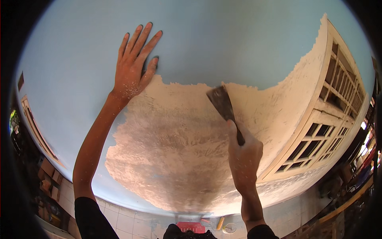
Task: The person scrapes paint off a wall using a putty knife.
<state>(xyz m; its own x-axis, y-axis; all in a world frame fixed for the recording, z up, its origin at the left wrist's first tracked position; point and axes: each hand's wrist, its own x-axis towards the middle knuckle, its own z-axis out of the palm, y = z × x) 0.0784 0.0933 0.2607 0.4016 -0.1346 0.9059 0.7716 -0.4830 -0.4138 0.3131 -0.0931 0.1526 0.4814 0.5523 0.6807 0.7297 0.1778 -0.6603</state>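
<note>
My left hand [134, 59] lies flat with fingers spread on the blue painted wall [203, 44], just above the bared patch. Pale flakes cling to its wrist. My right hand [245, 155] grips a putty knife [222, 101], a broad-bladed scraper tilted up to the left. Its blade, slightly blurred, meets the ragged lower edge of the blue paint; whether it presses on the wall I cannot tell. Below and around the blade spreads the bared plaster [179, 134], cream and brown with dark smudges, reaching right to the window frame.
A cream wooden window [319, 137] with small panes and an upper grille stands at right. Down on the tiled floor [119, 219] are a red plastic stool [191, 227], a yellow-handled object [220, 223] and a round container [229, 228]. Cardboard boxes [49, 179] stand at lower left.
</note>
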